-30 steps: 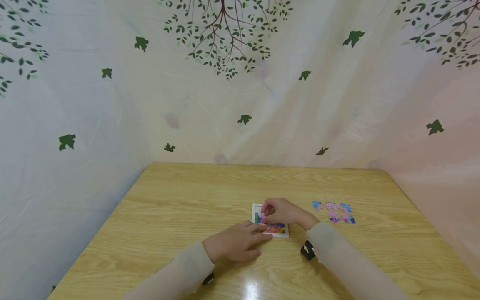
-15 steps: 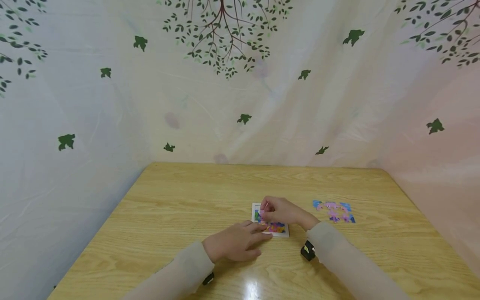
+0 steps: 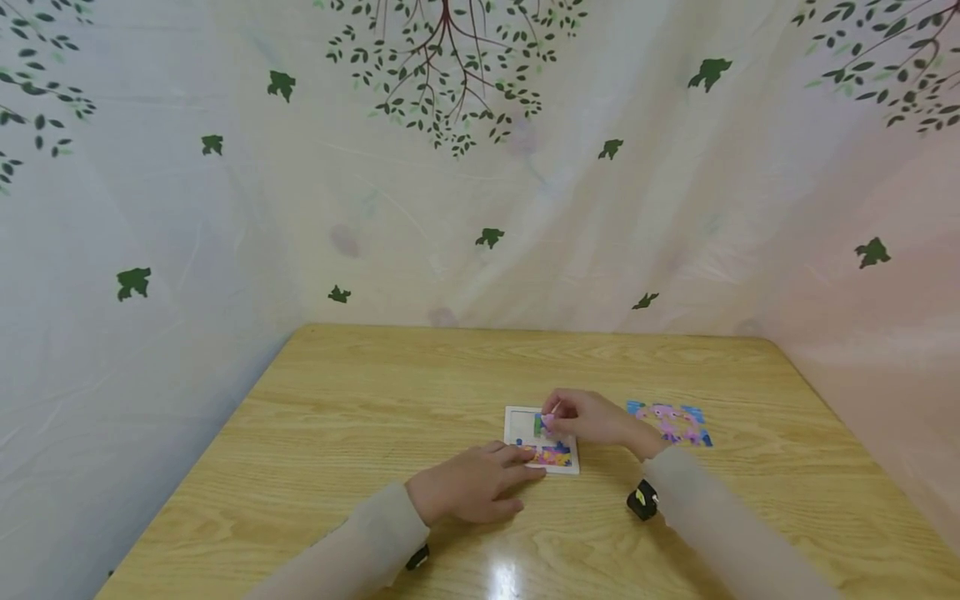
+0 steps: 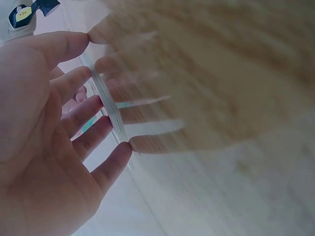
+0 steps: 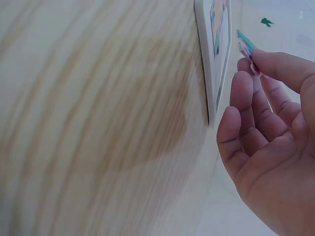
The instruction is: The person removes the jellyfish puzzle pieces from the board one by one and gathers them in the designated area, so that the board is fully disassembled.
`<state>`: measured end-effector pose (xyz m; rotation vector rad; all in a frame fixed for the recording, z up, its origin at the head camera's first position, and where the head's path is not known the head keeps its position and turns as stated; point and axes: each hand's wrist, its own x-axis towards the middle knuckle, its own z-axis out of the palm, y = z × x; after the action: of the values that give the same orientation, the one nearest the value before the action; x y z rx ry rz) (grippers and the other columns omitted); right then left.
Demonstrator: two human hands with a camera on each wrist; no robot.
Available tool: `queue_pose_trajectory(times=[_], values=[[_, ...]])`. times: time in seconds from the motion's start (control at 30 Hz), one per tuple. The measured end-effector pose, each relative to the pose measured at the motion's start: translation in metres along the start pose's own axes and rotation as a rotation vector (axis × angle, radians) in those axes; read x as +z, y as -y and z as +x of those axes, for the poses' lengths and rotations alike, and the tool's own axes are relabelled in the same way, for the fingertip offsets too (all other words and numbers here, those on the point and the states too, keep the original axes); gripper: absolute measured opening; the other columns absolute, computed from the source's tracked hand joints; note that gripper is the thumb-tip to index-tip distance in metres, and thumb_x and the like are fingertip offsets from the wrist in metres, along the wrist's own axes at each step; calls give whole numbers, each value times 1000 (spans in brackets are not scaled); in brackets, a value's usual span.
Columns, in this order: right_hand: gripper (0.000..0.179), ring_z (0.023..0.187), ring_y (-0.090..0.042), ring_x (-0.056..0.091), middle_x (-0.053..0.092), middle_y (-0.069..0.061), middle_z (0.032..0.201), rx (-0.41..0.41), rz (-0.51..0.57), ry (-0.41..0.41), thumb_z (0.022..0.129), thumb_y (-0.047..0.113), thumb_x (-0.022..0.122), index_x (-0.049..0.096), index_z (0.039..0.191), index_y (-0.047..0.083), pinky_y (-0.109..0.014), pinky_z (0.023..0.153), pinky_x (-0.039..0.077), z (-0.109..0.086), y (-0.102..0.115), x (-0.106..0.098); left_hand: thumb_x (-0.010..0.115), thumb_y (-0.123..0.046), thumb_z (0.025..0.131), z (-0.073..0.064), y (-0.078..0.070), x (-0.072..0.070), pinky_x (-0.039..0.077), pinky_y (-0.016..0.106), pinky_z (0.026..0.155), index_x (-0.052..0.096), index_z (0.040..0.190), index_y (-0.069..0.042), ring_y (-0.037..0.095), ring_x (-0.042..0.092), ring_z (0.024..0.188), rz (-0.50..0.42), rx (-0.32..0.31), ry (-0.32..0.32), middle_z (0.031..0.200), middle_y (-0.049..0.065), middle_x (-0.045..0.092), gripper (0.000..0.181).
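A white-framed puzzle board (image 3: 511, 429) lies flat on the table, with colourful pieces fitted along its near side and bare backing at its far side. My left hand (image 3: 472, 483) rests on the board's near left edge, fingers spread and fairly straight; the left wrist view shows its fingertips (image 4: 118, 157) along that edge. Over the board's right half, my right hand (image 3: 592, 417) pinches a pink and green puzzle piece (image 3: 547, 422) between thumb and fingers. In the right wrist view that puzzle piece (image 5: 247, 49) is held tilted, apart from the board (image 5: 209, 64).
Several loose pink and blue puzzle pieces (image 3: 693, 414) lie flat to the right of the board, partly behind my right wrist. The wooden table (image 3: 360, 383) meets a pale curtain (image 3: 405, 275) printed with leaves along its back and sides.
My right hand has moved right, from the board's left part to its right half, with the pinched puzzle piece. My left hand has stayed in place.
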<state>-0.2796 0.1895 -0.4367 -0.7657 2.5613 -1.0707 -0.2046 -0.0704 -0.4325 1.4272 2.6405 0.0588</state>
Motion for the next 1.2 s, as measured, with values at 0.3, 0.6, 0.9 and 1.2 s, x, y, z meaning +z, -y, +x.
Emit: queue_pose_trajectory(times=[0.3,0.6,0.9,1.2], values=[[12,72,-11,54,66,1,83,-15,-7,-58,100,21,68,65,106,10,-25,62,45,-26,-24,-24,55,-37,105,-1,-1,0,36,37,117,45,156,-24,24,42,144,9,0,-6,159,4,43,53],[17,77,-14,57,68,-2,87,81,-2,-64,100,22,69,64,108,7,-24,64,47,-53,-42,-45,55,-36,105,0,-1,1,36,37,117,47,156,-23,24,42,144,10,0,-11,159,4,43,53],[18,67,-11,54,68,-7,89,113,44,-64,99,17,69,61,104,2,-23,55,45,-78,-60,-64,55,-36,105,0,0,2,36,37,117,46,156,-23,24,42,145,9,2,-14,160,3,42,53],[21,71,-16,59,69,-8,91,134,47,-47,100,16,68,63,108,-3,-27,60,53,-87,-68,-71,55,-36,105,0,0,2,36,37,117,46,156,-24,24,42,145,2,3,-11,160,3,42,53]])
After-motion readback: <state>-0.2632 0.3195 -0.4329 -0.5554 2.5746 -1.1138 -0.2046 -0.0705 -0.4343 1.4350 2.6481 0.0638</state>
